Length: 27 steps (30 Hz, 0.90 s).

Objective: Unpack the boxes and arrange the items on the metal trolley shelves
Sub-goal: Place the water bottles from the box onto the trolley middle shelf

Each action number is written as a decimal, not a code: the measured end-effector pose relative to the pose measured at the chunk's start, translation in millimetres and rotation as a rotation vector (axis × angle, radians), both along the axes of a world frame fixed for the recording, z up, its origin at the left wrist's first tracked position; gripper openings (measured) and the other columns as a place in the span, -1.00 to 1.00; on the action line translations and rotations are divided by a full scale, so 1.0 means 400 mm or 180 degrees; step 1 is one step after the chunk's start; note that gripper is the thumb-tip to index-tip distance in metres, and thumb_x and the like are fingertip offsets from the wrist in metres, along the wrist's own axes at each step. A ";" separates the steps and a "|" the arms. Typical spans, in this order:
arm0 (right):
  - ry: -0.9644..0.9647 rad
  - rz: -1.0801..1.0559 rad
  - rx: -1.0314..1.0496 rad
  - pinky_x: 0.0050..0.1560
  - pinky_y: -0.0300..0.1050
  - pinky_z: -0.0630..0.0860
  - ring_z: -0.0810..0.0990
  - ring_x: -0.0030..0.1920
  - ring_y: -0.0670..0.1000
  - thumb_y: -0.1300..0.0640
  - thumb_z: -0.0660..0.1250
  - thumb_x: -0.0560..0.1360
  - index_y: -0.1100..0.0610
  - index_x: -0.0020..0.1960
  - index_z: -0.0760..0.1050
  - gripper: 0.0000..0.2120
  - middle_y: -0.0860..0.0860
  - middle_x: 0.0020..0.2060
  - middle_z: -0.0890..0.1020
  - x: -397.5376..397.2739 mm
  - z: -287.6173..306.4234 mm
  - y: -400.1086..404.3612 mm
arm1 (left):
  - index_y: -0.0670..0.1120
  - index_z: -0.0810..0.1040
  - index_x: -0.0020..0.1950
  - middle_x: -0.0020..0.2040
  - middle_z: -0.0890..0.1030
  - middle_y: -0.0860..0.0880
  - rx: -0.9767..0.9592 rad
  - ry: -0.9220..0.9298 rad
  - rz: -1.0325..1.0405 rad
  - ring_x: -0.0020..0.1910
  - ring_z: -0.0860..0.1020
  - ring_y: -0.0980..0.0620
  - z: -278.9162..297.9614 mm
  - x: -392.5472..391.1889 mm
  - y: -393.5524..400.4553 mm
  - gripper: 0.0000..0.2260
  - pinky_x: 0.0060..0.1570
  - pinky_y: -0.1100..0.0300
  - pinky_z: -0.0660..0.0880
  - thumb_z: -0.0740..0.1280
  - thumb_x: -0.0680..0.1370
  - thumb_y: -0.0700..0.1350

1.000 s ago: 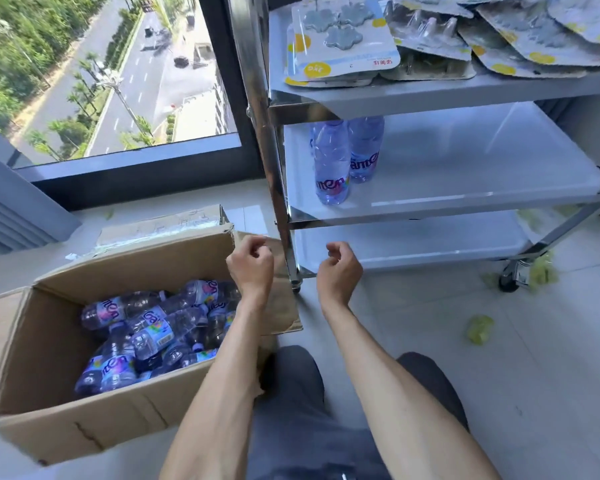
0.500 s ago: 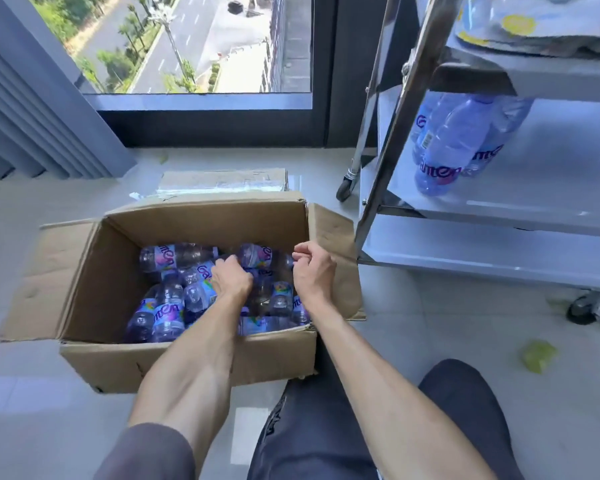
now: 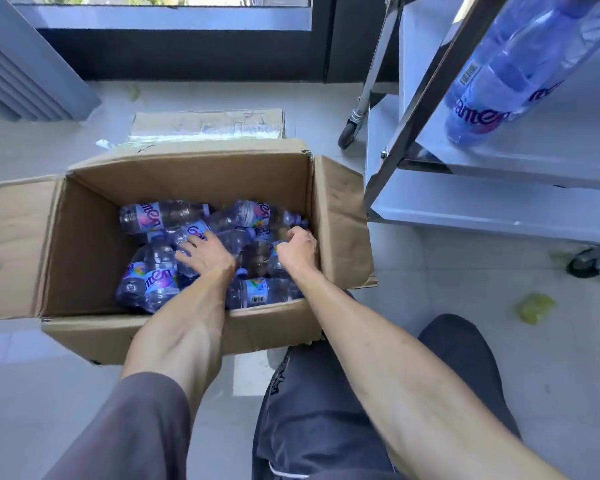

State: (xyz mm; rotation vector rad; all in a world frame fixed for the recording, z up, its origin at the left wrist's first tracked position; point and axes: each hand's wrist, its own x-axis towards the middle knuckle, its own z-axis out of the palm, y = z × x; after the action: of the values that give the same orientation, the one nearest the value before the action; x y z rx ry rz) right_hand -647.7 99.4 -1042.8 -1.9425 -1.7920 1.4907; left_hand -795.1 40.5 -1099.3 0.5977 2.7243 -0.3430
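Observation:
An open cardboard box [image 3: 84, 244] on the floor holds several small water bottles [image 3: 160, 275] with purple labels, lying in a heap. Both my hands are inside it. My left hand [image 3: 207, 252] lies spread over the bottles in the middle, fingers reaching down around one. My right hand [image 3: 297, 249] is curled over a bottle by the box's right wall; the fingertips are hidden. At the right stands the metal trolley [image 3: 426, 81]. Two bottles [image 3: 492, 84] stand on its middle shelf.
A flattened piece of cardboard [image 3: 208, 124] lies behind the box, below the window. The trolley's castors [image 3: 347, 133] rest on the tiled floor. Green scraps [image 3: 534, 306] lie on the floor at the right. My knees are in the foreground.
My hands left the trolley's front and went down into the box. The view has swung left and down, closer to the bottles. My left hand has spread out over them.

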 end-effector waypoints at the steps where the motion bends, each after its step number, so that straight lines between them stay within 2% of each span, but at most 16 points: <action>1: 0.0068 -0.0004 0.0016 0.25 -0.10 0.35 0.40 0.29 0.15 0.28 0.25 0.46 0.21 0.23 0.50 -0.66 0.17 0.23 0.49 0.000 0.007 0.005 | -0.06 0.35 0.44 0.45 0.34 -0.24 -0.0048 0.0094 -0.0016 0.46 0.22 -0.25 0.002 -0.006 -0.002 -0.52 0.43 -0.14 0.10 0.30 0.52 -0.17; 4: 0.0248 -0.0004 0.0126 0.14 -0.17 0.37 0.46 0.24 0.13 0.29 0.22 0.48 0.17 0.23 0.53 -0.66 0.15 0.20 0.55 0.006 0.022 0.007 | -0.08 0.43 0.39 0.41 0.40 -0.18 -0.0175 -0.0007 -0.0083 0.40 0.29 -0.19 0.027 -0.016 -0.006 -0.58 0.37 -0.12 0.19 0.31 0.52 -0.15; 6: 0.0370 0.0059 0.0227 0.08 -0.20 0.39 0.52 0.17 0.12 0.29 0.21 0.48 0.15 0.19 0.56 -0.68 0.13 0.13 0.61 0.011 0.033 -0.002 | -0.08 0.50 0.33 0.36 0.45 -0.16 0.0032 -0.0201 0.0332 0.39 0.32 -0.16 0.051 -0.007 -0.009 -0.58 0.32 -0.10 0.26 0.38 0.48 -0.07; 9: 0.0577 0.0031 0.0373 0.13 -0.12 0.48 0.57 0.10 0.11 0.27 0.19 0.50 0.11 0.11 0.59 -0.73 0.09 0.04 0.66 0.023 0.068 -0.007 | -0.12 0.49 0.31 0.28 0.55 -0.15 0.0937 -0.0935 0.1405 0.32 0.46 -0.16 0.103 0.034 -0.014 -0.41 0.25 0.00 0.42 0.49 0.34 0.07; 11: 0.0713 0.0038 0.0511 0.10 -0.11 0.51 0.60 0.04 0.10 0.25 0.22 0.49 0.10 0.07 0.60 -0.75 0.07 -0.02 0.68 0.033 0.102 -0.010 | -0.16 0.48 0.32 0.25 0.58 -0.15 0.1512 -0.1444 0.1898 0.25 0.53 -0.14 0.145 0.082 -0.019 -0.32 0.20 0.09 0.49 0.53 0.30 0.11; 14: 0.0931 -0.0069 0.0788 0.06 -0.10 0.53 0.63 -0.01 0.07 0.24 0.26 0.46 0.09 0.04 0.62 -0.77 0.04 -0.09 0.70 0.059 0.155 -0.016 | -0.14 0.48 0.28 0.18 0.60 -0.11 0.1934 -0.1788 0.2236 0.14 0.56 -0.14 0.197 0.168 -0.027 -0.27 0.07 0.10 0.50 0.54 0.19 0.14; 16: 0.1075 -0.0204 0.0894 0.06 -0.07 0.53 0.64 -0.02 0.08 0.25 0.26 0.46 0.10 0.04 0.61 -0.77 0.04 -0.10 0.71 0.088 0.190 -0.022 | -0.15 0.46 0.29 0.19 0.59 -0.13 0.2223 -0.1895 0.2259 0.12 0.56 -0.15 0.226 0.223 -0.027 -0.26 -0.02 0.12 0.46 0.54 0.21 0.14; 18: 0.1204 -0.0345 0.1030 0.05 -0.08 0.54 0.65 -0.02 0.08 0.27 0.25 0.46 0.11 0.04 0.61 -0.76 0.05 -0.11 0.72 0.132 0.225 -0.027 | -0.16 0.51 0.24 0.17 0.61 -0.15 0.2515 -0.1816 0.2312 0.08 0.59 -0.16 0.251 0.265 -0.013 -0.29 0.04 0.09 0.52 0.53 0.19 0.16; 20: 0.1357 -0.0556 0.1185 -0.04 -0.19 0.52 0.65 -0.04 0.05 0.27 0.25 0.46 0.11 0.03 0.61 -0.77 0.04 -0.11 0.72 0.191 0.262 -0.029 | -0.17 0.58 0.18 0.10 0.64 -0.14 0.2880 -0.1635 0.2254 0.05 0.60 -0.15 0.290 0.307 0.004 -0.34 0.06 0.08 0.53 0.53 0.22 0.20; 22: 0.1496 -0.0730 0.1312 -0.20 -0.39 0.44 0.65 -0.05 0.01 0.27 0.26 0.48 0.12 0.04 0.61 -0.79 0.02 -0.10 0.71 0.259 0.303 -0.031 | -0.14 0.66 -0.01 -0.12 0.63 -0.07 0.3406 -0.1607 0.2110 -0.07 0.59 -0.11 0.349 0.360 0.007 -0.52 -0.03 0.10 0.50 0.52 0.27 0.19; 23: 0.1578 -0.0818 0.1385 -0.21 -0.43 0.44 0.65 -0.05 0.00 0.26 0.27 0.49 0.11 0.04 0.60 -0.80 0.02 -0.10 0.71 0.296 0.322 -0.034 | -0.11 0.65 -0.17 -0.22 0.60 -0.03 0.3749 -0.1724 0.2053 -0.16 0.57 -0.08 0.371 0.387 0.001 -0.60 -0.07 0.07 0.50 0.52 0.25 0.19; 25: 0.1792 -0.1023 0.1465 -0.06 -0.22 0.56 0.65 -0.07 -0.01 0.21 0.29 0.47 0.06 0.02 0.60 -0.83 0.00 -0.12 0.70 0.376 0.340 -0.040 | -0.08 0.60 -0.35 -0.29 0.57 -0.04 0.4303 -0.2209 0.2008 -0.24 0.53 -0.04 0.402 0.451 -0.032 -0.66 -0.13 0.04 0.50 0.54 0.17 0.16; 27: 0.2023 -0.1190 0.1440 0.02 -0.02 0.59 0.65 -0.08 -0.01 0.08 0.31 0.45 0.01 -0.04 0.57 -0.88 -0.01 -0.14 0.69 0.453 0.350 -0.042 | -0.11 0.65 -0.27 -0.21 0.59 -0.12 0.4746 -0.2946 0.1949 -0.22 0.56 -0.07 0.413 0.521 -0.069 -0.75 -0.16 -0.01 0.51 0.54 0.25 0.05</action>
State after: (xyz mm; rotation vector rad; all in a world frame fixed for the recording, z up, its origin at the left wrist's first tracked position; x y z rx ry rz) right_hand -466.6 82.4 -902.8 -1.2911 -1.2574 1.2391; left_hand -586.8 13.0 -934.1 0.0695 1.6341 1.7128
